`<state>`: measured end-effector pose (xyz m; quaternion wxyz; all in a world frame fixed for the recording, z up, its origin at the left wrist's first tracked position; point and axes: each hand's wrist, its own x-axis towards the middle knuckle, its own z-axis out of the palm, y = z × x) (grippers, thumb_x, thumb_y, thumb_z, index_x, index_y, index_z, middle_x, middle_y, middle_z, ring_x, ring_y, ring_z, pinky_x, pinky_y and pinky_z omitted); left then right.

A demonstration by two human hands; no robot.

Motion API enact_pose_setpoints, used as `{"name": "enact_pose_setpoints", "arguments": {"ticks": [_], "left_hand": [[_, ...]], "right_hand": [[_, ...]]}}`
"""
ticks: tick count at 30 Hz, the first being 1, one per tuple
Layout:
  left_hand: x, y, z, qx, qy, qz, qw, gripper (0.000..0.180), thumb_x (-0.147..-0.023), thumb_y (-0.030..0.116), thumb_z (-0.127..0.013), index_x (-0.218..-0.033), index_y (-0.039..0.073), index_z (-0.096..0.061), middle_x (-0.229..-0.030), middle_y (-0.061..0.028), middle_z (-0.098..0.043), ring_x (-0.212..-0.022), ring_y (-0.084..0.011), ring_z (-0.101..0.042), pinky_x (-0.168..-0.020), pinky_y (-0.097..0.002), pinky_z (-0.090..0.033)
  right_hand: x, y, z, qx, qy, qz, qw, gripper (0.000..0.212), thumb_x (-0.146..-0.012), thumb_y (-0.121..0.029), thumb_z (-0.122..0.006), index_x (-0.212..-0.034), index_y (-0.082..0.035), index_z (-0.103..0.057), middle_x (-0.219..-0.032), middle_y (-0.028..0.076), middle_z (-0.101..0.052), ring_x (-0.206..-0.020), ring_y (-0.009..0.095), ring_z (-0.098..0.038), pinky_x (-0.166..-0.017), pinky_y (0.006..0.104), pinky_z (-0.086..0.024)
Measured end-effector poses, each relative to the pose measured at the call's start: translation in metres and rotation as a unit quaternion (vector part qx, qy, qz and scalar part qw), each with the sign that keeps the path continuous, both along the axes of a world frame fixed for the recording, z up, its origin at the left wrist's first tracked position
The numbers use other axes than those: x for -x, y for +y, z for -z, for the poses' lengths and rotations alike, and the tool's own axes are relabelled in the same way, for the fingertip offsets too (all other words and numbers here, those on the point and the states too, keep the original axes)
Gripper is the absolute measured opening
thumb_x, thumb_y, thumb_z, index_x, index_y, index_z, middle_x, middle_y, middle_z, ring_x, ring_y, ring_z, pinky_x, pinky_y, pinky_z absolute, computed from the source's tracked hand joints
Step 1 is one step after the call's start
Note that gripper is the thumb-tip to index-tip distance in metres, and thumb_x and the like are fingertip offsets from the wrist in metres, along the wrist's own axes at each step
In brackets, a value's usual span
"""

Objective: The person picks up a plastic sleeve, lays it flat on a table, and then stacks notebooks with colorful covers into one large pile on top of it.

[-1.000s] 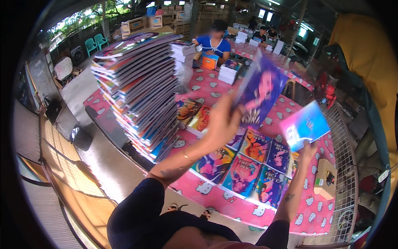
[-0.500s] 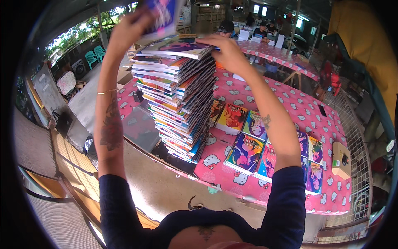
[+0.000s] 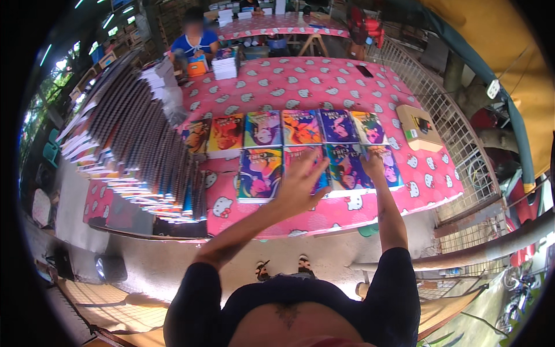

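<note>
Two rows of spiral notebooks with bright illustrated covers lie in low stacks before me. My left hand (image 3: pixel 300 180) is open, its fingers spread and slightly blurred, over the pink-covered notebook (image 3: pixel 319 181) in the near row. Just right of it is a dark blue notebook (image 3: pixel 346 165). My right hand (image 3: pixel 373 165) reaches to that notebook's right edge, fingertips down and a little apart, beside the violet notebook (image 3: pixel 392 172) at the row's end. A yellow and blue notebook (image 3: pixel 259 173) is at the near row's left end.
A tall, leaning stack of spiral notebooks (image 3: pixel 136 139) rises at the left of the pink patterned table (image 3: pixel 272 87). A brown cardboard box (image 3: pixel 417 128) and a dark phone (image 3: pixel 364 71) are at the right. Across the table sits a person in blue (image 3: pixel 195 41) near more stacked notebooks (image 3: pixel 225 65).
My view has turned right, from the tall stack toward the laid-out rows. Both hands have left the stack and come down over the near row. My left hand no longer holds a notebook.
</note>
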<state>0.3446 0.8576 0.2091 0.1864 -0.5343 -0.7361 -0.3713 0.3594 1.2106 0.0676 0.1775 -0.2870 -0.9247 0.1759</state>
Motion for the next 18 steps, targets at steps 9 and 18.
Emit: {"name": "enact_pose_setpoints", "arguments": {"ticks": [9, 18], "left_hand": [[0.002, 0.143, 0.101, 0.207, -0.066, 0.102, 0.971, 0.057, -0.085, 0.002, -0.057, -0.140, 0.012, -0.045, -0.093, -0.0187, -0.063, -0.078, -0.0333, -0.066, -0.061, -0.0441, -0.052], [0.018, -0.142, -0.122, -0.269, -0.266, 0.167, 0.911, 0.057, -0.094, 0.039, -0.061, -0.125, -0.007, -0.050, -0.108, -0.0232, -0.065, -0.099, -0.0341, -0.068, -0.086, -0.0410, -0.055]], "right_hand": [[-0.091, 0.121, 0.032, 0.047, -0.133, 0.192, 0.971, 0.052, -0.084, -0.030, -0.065, -0.133, -0.022, -0.050, -0.131, 0.019, -0.053, -0.118, 0.041, -0.054, -0.095, 0.0537, -0.046], [-0.034, 0.104, -0.074, -0.040, 0.248, -0.102, 0.962, 0.037, -0.079, -0.005, -0.064, -0.115, -0.011, -0.062, -0.092, 0.020, -0.065, -0.090, 0.035, -0.061, -0.081, 0.0425, -0.048]]}}
